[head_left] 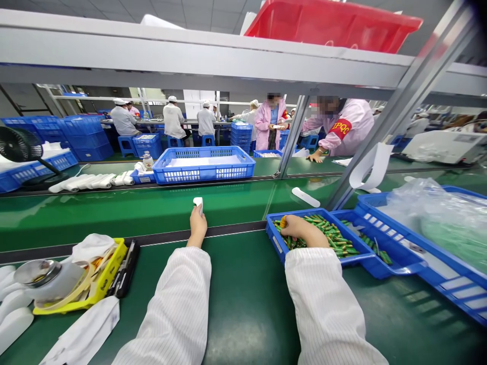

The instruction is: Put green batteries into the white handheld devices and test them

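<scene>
My left hand (198, 226) is closed round a small white plastic piece (198, 202), whose top shows above the fingers over the green belt. To the right, my right hand (297, 227) reaches into a shallow blue bin (280, 248) full of small green cylinders with brassy ends (335, 234). Its fingers are curled down at the bin's left side, with something orange at the fingertips. Whether they grip a cylinder is hidden. A second blue tray (403, 268) beside the bin holds a few more green cylinders.
A yellow tray (104, 289) with a jar and loose items stands left, near white parts (15, 324). On the green belt (236, 200) lies a white strip (306, 197). Metal posts (395, 91) and a shelf (213, 56) cross ahead. Co-workers (346, 126) are beyond.
</scene>
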The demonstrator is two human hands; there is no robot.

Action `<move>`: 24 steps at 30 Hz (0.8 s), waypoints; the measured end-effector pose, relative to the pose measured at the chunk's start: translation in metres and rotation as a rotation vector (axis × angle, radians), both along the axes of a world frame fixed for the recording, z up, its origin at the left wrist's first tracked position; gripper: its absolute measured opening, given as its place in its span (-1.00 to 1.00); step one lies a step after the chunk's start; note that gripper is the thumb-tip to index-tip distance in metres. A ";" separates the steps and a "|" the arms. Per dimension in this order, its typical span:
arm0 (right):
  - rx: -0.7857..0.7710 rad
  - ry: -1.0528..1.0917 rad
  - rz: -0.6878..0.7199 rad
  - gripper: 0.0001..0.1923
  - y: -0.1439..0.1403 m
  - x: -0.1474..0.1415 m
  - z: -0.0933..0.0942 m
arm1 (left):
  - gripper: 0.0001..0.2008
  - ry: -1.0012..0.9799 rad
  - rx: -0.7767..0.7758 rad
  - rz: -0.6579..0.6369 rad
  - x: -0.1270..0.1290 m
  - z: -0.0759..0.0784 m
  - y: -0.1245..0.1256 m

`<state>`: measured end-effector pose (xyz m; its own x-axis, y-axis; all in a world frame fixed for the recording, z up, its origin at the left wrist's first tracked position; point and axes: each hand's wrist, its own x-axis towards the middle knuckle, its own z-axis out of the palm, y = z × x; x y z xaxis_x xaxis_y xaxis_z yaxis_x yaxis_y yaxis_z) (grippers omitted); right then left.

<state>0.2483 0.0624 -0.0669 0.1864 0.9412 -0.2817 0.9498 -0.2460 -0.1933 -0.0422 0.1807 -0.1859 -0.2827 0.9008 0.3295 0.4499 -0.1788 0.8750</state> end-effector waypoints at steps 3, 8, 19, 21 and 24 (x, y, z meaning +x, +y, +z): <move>0.006 -0.055 -0.006 -0.86 -0.001 -0.005 0.003 | -0.67 0.023 0.065 0.048 0.001 0.002 -0.004; 0.015 -0.098 -0.014 -0.82 -0.006 -0.013 0.008 | -0.67 0.054 0.236 0.053 0.004 0.015 -0.014; 0.029 -0.042 -0.015 -0.79 -0.008 -0.003 0.003 | -0.59 0.003 0.104 -0.242 0.004 0.009 -0.011; 0.060 -0.016 -0.012 -0.80 -0.005 0.002 0.001 | -0.57 -0.001 0.089 -0.252 0.003 0.009 -0.010; 0.125 0.049 -0.016 -0.82 -0.002 0.010 -0.002 | -0.57 -0.003 0.071 -0.271 0.003 0.009 -0.009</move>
<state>0.2582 0.0603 -0.0692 0.1903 0.9666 -0.1719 0.9346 -0.2320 -0.2696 -0.0392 0.1714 -0.1765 -0.0352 0.9186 0.3936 0.3748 -0.3530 0.8573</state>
